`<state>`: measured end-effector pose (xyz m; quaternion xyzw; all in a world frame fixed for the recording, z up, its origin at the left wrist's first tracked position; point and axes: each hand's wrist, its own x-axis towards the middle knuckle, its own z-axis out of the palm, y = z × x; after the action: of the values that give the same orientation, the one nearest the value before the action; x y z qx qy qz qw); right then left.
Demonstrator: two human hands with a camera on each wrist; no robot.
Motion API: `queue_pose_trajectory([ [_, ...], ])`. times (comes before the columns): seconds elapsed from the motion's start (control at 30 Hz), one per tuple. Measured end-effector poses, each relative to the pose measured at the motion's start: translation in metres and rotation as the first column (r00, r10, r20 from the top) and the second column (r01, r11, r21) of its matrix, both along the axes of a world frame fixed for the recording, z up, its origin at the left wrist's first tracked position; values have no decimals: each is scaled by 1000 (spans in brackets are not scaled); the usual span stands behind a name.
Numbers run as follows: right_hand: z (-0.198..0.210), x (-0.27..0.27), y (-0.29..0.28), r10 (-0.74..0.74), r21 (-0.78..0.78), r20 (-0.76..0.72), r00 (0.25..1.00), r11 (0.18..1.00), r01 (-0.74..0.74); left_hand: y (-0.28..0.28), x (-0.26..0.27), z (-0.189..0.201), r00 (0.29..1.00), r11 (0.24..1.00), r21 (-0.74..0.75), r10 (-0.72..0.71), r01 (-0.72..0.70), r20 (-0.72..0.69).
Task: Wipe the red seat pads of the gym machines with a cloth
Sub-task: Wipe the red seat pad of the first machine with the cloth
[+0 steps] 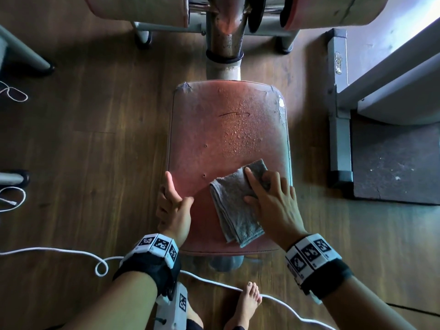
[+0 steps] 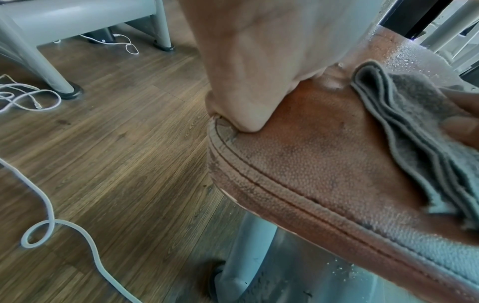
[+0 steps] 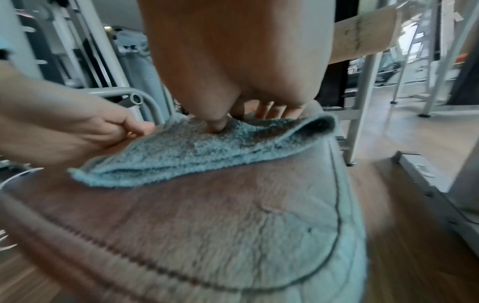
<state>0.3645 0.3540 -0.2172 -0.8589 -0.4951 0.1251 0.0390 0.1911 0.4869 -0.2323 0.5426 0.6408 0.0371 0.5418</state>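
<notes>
- Your right hand [image 1: 273, 201] lies flat on the folded grey cloth [image 1: 234, 210], fingers spread and straight, pressing it down onto the red seat pad [image 1: 214, 139].
- From the right wrist view, your thumb tip [image 3: 216, 125] digs into the cloth's pile [image 3: 181, 155] while the other fingers rest further along it; nothing is curled round the fabric.
- The cloth sits on the near right part of the pad, folded in several layers, one corner reaching almost to the pad's near edge.
- Your left hand [image 1: 173, 206] grips the pad's near left edge: thumb laid along the top surface, pointing away from you, fingers curled under the rim.
- The left wrist view shows the heel of that hand [image 2: 259, 71] bearing on the worn stitched seam at the pad's corner [image 2: 225, 131].
- Water droplets [image 1: 240, 125] bead across the far and middle part of the pad; the near part around the cloth looks darker and smoother.
- The vinyl is cracked and peeling at the far left corner and along the right edge [image 1: 282, 108].
- A thin dark scribble mark [image 1: 234, 113] lies on the far half of the pad.
- The pad stands on a grey post [image 1: 223, 67] over a wood-pattern floor [image 1: 95, 139].
- A white cable [image 1: 102, 265] loops on the floor just beside your left wrist and runs past your bare foot [image 1: 247, 301].
</notes>
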Motion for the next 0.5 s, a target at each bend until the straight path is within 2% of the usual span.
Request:
queue_pose_trajectory([
  [0.17,1,-9,20,-60,4,-27,998,998,60,1,0,5,999,1000,-5,-18,18,-26],
  [0.5,-15,-12,45,102,93,-127,987,991,-91,-2,4,12,999,999,42,-7,9,-48],
])
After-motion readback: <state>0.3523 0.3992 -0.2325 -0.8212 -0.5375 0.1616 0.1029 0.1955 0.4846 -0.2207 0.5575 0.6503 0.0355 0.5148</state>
